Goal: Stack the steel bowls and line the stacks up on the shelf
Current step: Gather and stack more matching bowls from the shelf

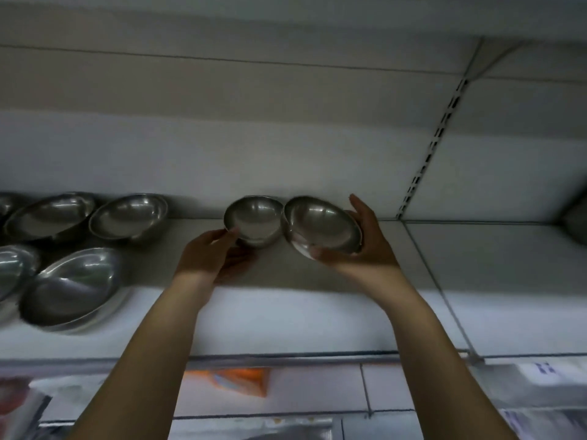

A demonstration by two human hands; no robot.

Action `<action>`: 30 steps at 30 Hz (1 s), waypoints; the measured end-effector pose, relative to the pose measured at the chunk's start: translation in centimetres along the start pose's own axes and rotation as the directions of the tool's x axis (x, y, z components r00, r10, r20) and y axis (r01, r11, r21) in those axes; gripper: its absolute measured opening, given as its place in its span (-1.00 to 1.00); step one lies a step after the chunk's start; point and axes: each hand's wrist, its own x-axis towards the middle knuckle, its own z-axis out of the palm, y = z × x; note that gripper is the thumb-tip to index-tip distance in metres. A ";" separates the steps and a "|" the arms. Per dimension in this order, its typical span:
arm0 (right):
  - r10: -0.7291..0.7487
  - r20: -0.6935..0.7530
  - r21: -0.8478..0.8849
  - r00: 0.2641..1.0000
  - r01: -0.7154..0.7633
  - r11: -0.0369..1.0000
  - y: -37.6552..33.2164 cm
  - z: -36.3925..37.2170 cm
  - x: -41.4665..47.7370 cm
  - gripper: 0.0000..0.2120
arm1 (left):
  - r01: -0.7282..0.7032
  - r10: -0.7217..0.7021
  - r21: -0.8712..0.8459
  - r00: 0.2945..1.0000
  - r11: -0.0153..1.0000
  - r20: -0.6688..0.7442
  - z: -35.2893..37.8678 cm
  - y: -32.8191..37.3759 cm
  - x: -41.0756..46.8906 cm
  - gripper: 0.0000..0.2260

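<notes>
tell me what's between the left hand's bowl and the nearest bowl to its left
Nothing: the head view shows only bare shelf between the small bowl the left hand holds and that back-row bowl.

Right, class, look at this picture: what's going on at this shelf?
A person is handling two steel bowls over a shelf. The left hand grips the left bowl by its near rim. The right hand holds the right bowl, tilted toward the other, rims almost touching. They are side by side, not yet nested. More bowls sit at the shelf's left end.
</notes>
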 end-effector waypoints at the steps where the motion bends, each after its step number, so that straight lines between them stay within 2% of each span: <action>1: -0.009 -0.044 0.019 0.999 0.010 1.000 -0.1 0.3 -0.1 0.21 | -0.003 0.003 -0.013 1.000 1.000 0.014 -0.1 0.0 0.1 -0.78; 5: -0.035 -0.183 0.069 0.983 0.048 0.996 -0.1 1.9 -0.6 0.27 | -0.019 0.018 0.010 0.995 1.000 0.100 -1.4 0.1 -0.3 -0.76; 8: -0.076 -0.207 0.065 0.975 0.091 0.994 -0.7 3.1 -1.2 0.23 | -0.005 -0.002 0.036 0.981 0.999 0.194 -3.1 -0.1 -1.7 -0.75; 12: -0.118 -0.077 0.044 0.990 0.122 0.992 -1.6 4.5 -2.5 0.17 | 0.020 -0.064 0.138 0.946 0.990 0.317 -5.8 -0.1 -3.8 -0.75; 17: -0.118 0.085 0.008 0.989 0.117 0.993 -1.3 7.1 -3.4 0.13 | 0.004 -0.092 0.218 0.914 0.976 0.394 -8.6 0.1 -5.9 -0.77; 23: -0.089 0.222 -0.013 0.971 0.094 0.995 -0.7 9.2 -4.2 0.19 | -0.012 -0.061 0.199 0.933 0.980 0.355 -10.3 -0.7 -6.8 -0.73; 30: -0.069 0.259 -0.038 0.963 0.082 0.996 -0.2 10.6 -4.6 0.23 | -0.018 -0.022 0.152 0.965 0.988 0.262 -10.1 -1.1 -7.0 -0.63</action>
